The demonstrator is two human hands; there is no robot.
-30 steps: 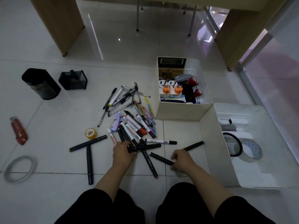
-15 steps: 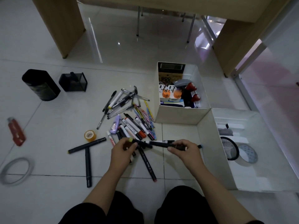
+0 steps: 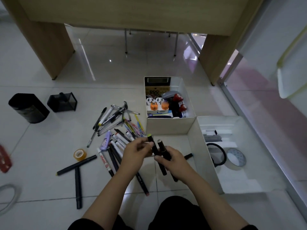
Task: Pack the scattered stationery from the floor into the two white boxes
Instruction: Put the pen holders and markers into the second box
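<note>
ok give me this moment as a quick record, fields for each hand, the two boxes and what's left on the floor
left hand: left hand pinches the yellow-tipped marker
right hand: right hand grips two black markers
far box: far white box holds a calculator, plugs and red items
near box: near white box holds a mesh basket and a tape roll
floor: pen pile, amber tape, two black markers in a T
</note>
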